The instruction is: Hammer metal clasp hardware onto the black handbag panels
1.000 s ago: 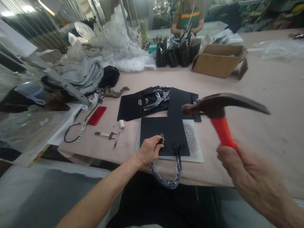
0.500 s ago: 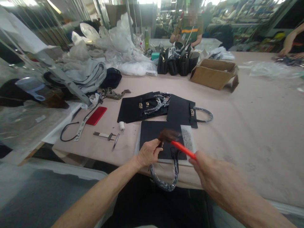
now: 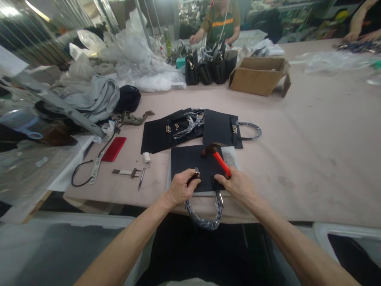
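A black bag panel (image 3: 186,159) lies flat in front of me, its plastic-wrapped handle (image 3: 205,223) hanging over the table edge. My left hand (image 3: 181,186) is closed around a short metal-topped tool (image 3: 196,171) over the panel's lower part; the tool's lower end is hidden by the fingers. In my right hand (image 3: 240,185) is a claw hammer (image 3: 222,163) with an orange-red grip, its head above or on the panel, I cannot tell which. The right thumb reaches toward the handle's strap at the panel's lower right.
Behind the panel are more black bag panels (image 3: 218,127) with wrapped handles. To the left lie a red phone (image 3: 114,149), a divider-like metal tool (image 3: 126,172) and a white-topped bit (image 3: 147,158). Farther back stand black bags (image 3: 192,71) and a cardboard box (image 3: 256,79). A person (image 3: 223,28) works opposite.
The hammer, blurred beside the left hand before, now sits farther right and away from the held tool. My right hand has come in closer to the panel. The whole view has shifted slightly.
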Tool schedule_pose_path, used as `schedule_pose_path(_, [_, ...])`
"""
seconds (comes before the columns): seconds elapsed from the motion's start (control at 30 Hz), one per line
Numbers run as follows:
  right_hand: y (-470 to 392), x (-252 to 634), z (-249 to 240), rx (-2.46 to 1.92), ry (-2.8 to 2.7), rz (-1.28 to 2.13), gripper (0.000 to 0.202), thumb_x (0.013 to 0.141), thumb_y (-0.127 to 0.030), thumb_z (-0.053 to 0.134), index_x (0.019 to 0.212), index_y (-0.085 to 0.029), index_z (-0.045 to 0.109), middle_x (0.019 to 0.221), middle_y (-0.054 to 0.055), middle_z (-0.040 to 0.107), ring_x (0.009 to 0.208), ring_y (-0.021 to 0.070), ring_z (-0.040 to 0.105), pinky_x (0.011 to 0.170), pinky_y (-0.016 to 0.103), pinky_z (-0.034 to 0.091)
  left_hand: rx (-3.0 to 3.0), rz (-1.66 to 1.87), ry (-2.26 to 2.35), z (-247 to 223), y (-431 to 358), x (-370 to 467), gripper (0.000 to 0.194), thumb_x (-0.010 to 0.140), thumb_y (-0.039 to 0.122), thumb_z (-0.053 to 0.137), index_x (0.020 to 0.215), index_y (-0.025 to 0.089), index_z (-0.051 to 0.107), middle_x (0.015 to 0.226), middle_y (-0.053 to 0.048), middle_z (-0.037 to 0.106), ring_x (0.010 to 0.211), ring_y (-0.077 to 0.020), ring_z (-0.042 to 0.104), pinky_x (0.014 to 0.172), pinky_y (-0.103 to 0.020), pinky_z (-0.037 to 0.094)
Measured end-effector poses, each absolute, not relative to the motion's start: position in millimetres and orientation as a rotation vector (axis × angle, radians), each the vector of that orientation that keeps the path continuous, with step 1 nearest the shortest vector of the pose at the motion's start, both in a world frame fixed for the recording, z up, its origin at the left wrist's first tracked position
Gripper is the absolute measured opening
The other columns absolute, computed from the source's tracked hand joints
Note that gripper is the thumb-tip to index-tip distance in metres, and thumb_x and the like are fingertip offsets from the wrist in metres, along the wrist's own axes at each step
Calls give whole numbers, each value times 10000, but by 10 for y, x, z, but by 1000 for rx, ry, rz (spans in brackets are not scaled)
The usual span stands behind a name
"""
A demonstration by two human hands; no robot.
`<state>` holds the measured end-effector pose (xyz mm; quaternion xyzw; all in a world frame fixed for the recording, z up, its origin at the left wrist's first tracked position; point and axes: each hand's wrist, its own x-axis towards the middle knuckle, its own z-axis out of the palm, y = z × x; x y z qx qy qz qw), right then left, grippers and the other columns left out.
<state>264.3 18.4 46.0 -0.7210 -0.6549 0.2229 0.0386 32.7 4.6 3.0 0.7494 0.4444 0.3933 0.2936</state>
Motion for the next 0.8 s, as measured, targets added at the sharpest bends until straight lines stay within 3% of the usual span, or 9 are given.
schedule_pose_path(0.2, [161, 2622, 399, -2239, -1944, 705, 430, 895, -606, 571, 978, -187, 626, 800, 88, 683, 761, 255, 658, 632, 336, 374, 2001, 1076, 1187, -1, 3, 317, 99, 917, 221, 640, 996, 186, 688, 942, -47, 752, 866, -169, 717, 827, -288, 574])
schedule_pose_path(0.43, [163, 2621, 413, -2253, -1957, 698, 434, 894, -611, 573, 966, -185, 622, 786, 89, 678, 737, 258, 643, 624, 338, 362, 1484, 1208, 1372, 16, 12, 342, 98, 874, 227, 668, 948, 167, 692, 875, -33, 792, 809, -169, 753, 790, -282, 619])
schedule_pose_path(0.8, [150, 2631, 341, -2261, -1979, 647, 473, 898, -636, 560, 991, -176, 621, 778, 90, 680, 705, 251, 634, 603, 332, 330, 1584, 1122, 1294, 54, 50, 407, 95, 861, 208, 693, 942, 169, 722, 903, -29, 805, 794, -166, 765, 771, -274, 634])
